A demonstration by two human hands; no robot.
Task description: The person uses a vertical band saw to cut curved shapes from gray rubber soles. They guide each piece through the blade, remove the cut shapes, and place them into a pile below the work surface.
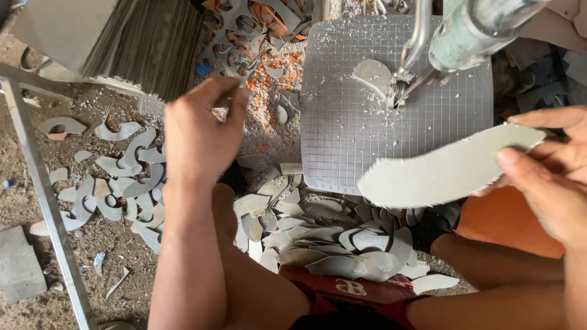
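Already a heap of cut pieces lay done, one sole in hand.

Right hand [547,174] pinched the long grey insole-shaped sheet [446,171] at its end, just off the grid-marked grey cutting table [342,140]; left hand [199,131], fingers loosely curled and blurred, hovered over grey offcuts [330,244]. Table edge open; saw blade [397,91] stood near a trimmed grey scrap [373,74].

The right hand [550,168] pinches a grey sole-shaped cutout [446,171] over the near right corner of the gridded work plate [342,134]. The left hand [199,137] hovers beyond the plate's left edge, above scattered grey offcuts [122,177]. A small curved piece [373,74] lies beside the cutting head [400,91].
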